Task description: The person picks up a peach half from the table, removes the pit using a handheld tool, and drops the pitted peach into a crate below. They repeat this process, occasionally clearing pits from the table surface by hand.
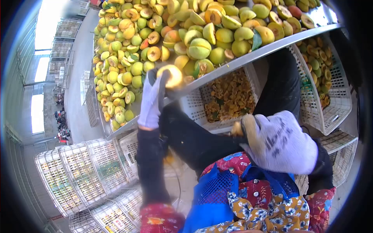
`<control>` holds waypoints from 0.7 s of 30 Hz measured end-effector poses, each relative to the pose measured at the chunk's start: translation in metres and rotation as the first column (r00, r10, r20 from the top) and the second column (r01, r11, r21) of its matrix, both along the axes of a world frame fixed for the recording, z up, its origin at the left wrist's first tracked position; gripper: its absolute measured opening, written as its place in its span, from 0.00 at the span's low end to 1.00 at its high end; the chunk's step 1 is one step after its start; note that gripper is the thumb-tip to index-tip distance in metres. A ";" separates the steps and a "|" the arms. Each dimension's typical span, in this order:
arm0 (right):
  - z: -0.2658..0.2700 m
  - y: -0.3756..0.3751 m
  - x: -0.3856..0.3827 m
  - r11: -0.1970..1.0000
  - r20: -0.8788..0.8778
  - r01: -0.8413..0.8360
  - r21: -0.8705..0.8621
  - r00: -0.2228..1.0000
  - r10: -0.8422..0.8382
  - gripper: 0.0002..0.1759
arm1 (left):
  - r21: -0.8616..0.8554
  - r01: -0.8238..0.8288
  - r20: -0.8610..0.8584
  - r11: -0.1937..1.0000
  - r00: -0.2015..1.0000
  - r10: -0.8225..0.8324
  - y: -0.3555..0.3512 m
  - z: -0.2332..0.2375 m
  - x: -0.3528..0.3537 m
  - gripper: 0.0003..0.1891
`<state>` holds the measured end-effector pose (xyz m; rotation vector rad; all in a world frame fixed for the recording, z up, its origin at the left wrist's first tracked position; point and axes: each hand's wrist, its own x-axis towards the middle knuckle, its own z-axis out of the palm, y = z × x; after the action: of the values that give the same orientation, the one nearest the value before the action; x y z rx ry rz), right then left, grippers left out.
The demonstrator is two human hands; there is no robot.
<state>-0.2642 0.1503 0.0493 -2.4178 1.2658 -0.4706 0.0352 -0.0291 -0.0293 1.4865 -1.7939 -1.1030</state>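
Note:
My left hand, in a white glove with a grey palm, reaches to the table's metal edge. Its fingers are closed around a yellow peach half, which is blurred and bright. My right hand, in a white glove with dark lettering and yellow-stained fingers, is held near my lap. Those fingers are curled, and whatever lies between them is too hidden to name. Beyond the left hand spreads a heap of yellow-green peaches, many cut into halves.
Under the table edge stands a white crate with small orange-brown fruit pieces. Another white crate at the right holds peach pieces. Stacked white crates stand at the lower left. The metal rim runs between me and the heap.

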 end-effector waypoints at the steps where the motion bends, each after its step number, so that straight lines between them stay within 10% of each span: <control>1: -0.017 -0.001 0.001 0.999 -0.070 0.033 0.017 0.997 -0.032 0.16 | 0.050 -0.009 -0.100 0.999 0.995 0.014 0.015 0.000 -0.005 0.18; 5: -0.039 -0.001 0.019 0.983 0.188 0.175 0.054 0.965 -0.183 0.17 | 0.473 -0.083 -0.510 0.877 0.786 0.350 0.076 0.002 -0.052 0.18; 11: -0.047 -0.004 0.028 0.978 0.145 0.191 0.084 0.969 -0.201 0.15 | 0.544 0.238 -0.773 0.805 0.514 0.370 0.111 -0.009 -0.081 0.22; 16: -0.050 -0.006 0.029 0.972 0.169 0.188 0.145 0.963 -0.211 0.15 | 0.417 0.118 -0.435 0.901 0.897 0.084 0.128 0.017 -0.090 0.22; 21: -0.054 -0.005 0.027 0.970 0.143 0.171 0.174 0.970 -0.197 0.16 | 0.363 -0.035 -0.463 0.931 0.860 0.213 0.135 -0.007 -0.093 0.23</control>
<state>-0.2372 0.1456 -0.0050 -2.0957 1.4072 -0.5786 -0.0579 0.1056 -0.0365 1.3168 -1.1700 -1.6194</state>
